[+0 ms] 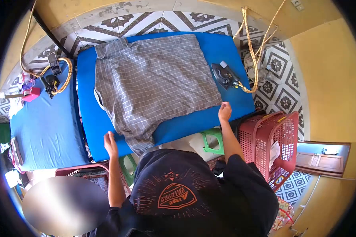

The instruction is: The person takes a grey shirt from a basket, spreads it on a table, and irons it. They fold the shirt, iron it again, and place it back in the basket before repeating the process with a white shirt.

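A grey checked shirt (158, 75) lies spread over the blue padded ironing table (186, 126). One part of it, which looks like a sleeve, hangs over the near edge. My right hand (224, 112) is closed at the shirt's near right corner, its fingertips meeting the hem. Close to the shirt's near left side is my left hand (111, 146), with curled fingers; whether they grip any fabric is hidden. A black iron (226, 76) rests on the table to the right of the shirt, its cord wrapped in yellow patterned cloth.
On the left, a second blue table (47, 122) carries another iron (51, 83), a phone (54, 63) and a pink box (31, 94). Red plastic baskets (261, 138) stand at my right. Green stools (213, 141) are under the near edge. A blurred shape (63, 205) is at lower left.
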Demonstrator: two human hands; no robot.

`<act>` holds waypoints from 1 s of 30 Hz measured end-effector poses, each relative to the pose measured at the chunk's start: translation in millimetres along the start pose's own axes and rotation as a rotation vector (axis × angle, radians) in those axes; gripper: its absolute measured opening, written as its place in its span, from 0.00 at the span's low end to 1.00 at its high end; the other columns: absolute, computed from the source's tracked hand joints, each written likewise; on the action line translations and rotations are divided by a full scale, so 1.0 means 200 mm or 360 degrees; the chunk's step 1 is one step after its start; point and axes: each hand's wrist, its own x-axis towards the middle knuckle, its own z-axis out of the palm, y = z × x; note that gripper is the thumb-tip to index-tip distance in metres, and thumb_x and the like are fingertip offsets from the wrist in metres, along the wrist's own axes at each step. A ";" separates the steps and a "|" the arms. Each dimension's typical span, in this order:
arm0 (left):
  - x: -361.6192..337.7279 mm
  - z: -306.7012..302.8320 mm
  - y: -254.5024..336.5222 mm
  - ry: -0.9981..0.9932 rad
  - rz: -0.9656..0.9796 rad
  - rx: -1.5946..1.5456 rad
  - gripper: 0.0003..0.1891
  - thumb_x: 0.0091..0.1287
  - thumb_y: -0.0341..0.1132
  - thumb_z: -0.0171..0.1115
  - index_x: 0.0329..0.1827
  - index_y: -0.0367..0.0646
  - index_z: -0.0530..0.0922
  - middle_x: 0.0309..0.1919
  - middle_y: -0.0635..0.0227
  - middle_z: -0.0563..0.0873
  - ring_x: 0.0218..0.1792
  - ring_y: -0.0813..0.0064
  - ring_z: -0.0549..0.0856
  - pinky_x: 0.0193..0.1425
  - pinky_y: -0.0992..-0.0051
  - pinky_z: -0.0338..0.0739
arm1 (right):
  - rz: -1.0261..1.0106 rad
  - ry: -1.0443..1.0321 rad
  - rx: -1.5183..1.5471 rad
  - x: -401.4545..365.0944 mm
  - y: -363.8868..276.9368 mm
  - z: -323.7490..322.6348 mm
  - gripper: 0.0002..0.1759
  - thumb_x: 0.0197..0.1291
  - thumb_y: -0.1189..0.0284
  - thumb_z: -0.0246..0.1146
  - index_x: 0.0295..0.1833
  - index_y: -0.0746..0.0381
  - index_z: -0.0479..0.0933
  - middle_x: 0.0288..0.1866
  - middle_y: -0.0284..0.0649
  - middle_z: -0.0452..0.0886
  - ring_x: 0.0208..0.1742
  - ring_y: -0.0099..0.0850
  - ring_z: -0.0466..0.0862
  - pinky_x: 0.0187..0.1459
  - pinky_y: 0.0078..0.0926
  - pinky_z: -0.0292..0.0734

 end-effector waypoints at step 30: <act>-0.45 0.74 0.76 0.0099 0.0710 0.0949 0.27 0.71 0.39 0.63 0.73 0.46 0.70 0.75 0.61 0.70 0.79 0.53 0.61 0.81 0.53 0.51 | -0.1200 -0.0503 0.0727 0.20 -0.52 0.14 0.23 0.64 0.67 0.67 0.62 0.63 0.75 0.66 0.47 0.77 0.67 0.50 0.75 0.68 0.50 0.67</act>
